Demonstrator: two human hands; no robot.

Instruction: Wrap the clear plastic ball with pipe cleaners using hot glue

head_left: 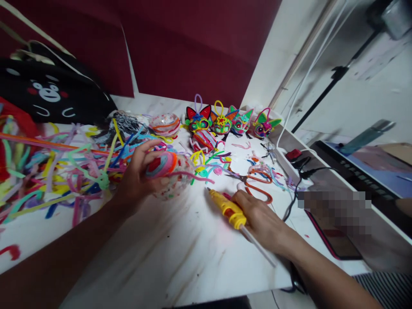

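Note:
My left hand (141,176) is wrapped round a clear speckled ball (177,182), partly covered with coils of blue, pink, red and orange pipe cleaner. A loose pink pipe cleaner (196,177) sticks out from it to the right. In my right hand (257,214) is a yellow hot glue gun (227,208), its nozzle pointing up and left toward the ball, apart from it. A whitish glue stick (259,246) juts from the gun's back end. Just beyond the right hand lie orange-handled scissors (257,180).
Loose pipe cleaners (80,171) pile up at left, before a black bag (48,94). Several finished cat-like ornaments (222,122) stand at the back, near another partly wrapped ball (165,124). At right are a power cord (291,206), a phone (337,240) and a white ledge (347,189).

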